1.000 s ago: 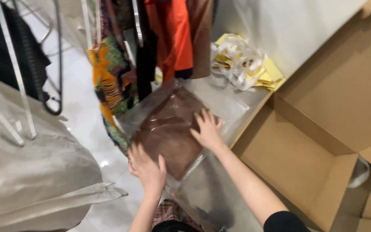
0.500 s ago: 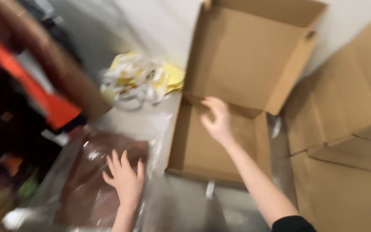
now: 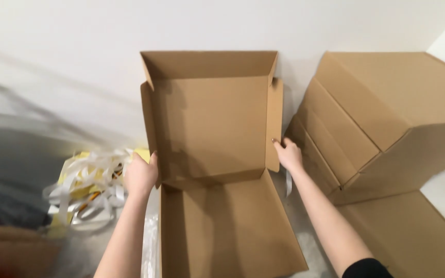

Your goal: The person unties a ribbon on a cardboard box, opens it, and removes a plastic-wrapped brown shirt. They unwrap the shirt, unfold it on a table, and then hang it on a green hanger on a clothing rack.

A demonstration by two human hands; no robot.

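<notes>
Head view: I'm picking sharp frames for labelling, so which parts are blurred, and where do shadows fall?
Head view: the open cardboard box and both hands are sharp; the far left edge smears with motion blur; soft shadows lie inside the box beside the left hand.

The left side is motion-blurred: a dark heap [image 3: 6,208] there cannot be identified. The box [image 3: 217,154] runs off the bottom edge. The left hand [image 3: 141,175] has its fingertips hidden behind the box wall.

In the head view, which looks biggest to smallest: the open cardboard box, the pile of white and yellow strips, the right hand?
1. Open cardboard box
2. Pile of white and yellow strips
3. Right hand
</notes>
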